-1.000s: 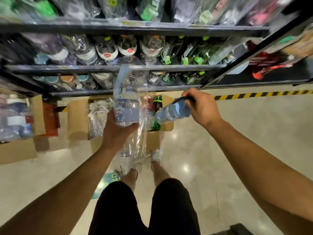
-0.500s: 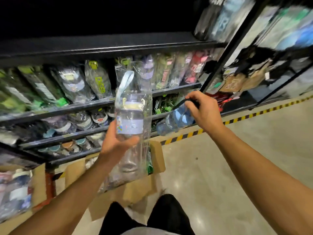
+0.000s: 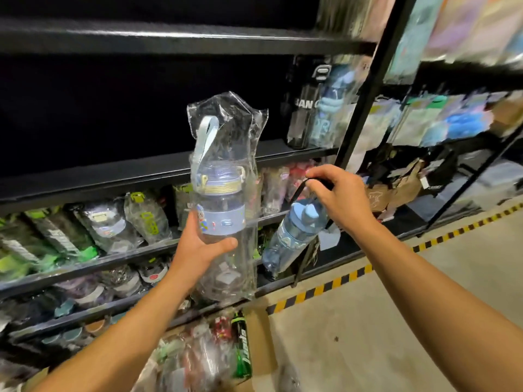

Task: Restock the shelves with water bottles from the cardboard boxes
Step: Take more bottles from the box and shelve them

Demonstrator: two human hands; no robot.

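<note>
A bagged clear water bottle (image 3: 220, 222), gripped round its body by the left hand (image 3: 198, 247), is rising from box height toward the bare upper shelf (image 3: 113, 171), while the right hand (image 3: 339, 199) is pinching a blue bottle's (image 3: 294, 236) strap.

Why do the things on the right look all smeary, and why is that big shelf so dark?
Head view: the packets at the right edge are smeared by motion blur; the wrapped bottle in the left hand stays sharp, its plastic glinting; the shelf bay behind is unlit black; the wide lens bends the shelf post.
</note>
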